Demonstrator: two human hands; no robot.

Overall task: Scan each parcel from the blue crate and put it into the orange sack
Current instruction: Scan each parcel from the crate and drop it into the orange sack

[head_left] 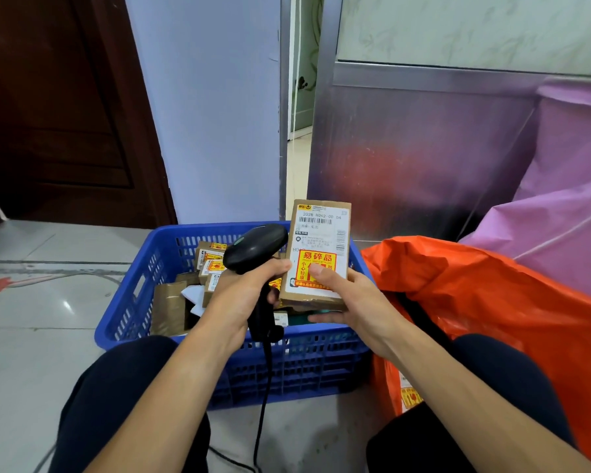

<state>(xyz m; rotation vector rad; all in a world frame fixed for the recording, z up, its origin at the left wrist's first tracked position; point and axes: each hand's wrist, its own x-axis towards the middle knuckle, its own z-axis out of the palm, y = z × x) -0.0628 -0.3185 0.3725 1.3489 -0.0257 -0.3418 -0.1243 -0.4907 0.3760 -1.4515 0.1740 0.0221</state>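
left grip (239, 291) wraps the scanner (256, 245); right grip (352, 298) clasps a parcel (318, 233) over the blue crate (133, 268)

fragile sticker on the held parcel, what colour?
Yellow with red print, on the parcel; head view.

- Single view: a head-worn wide-angle camera faces forward and down, from above the near side of the blue crate (314, 367).
- Range: close. The crate lies mid-frame, just beyond the left knee (127, 370) and right knee (492, 363).
- Field: orange sack (475, 302) right of the crate, floor (31, 319) left of it, wall (212, 114) and metal panel (423, 148) behind it.
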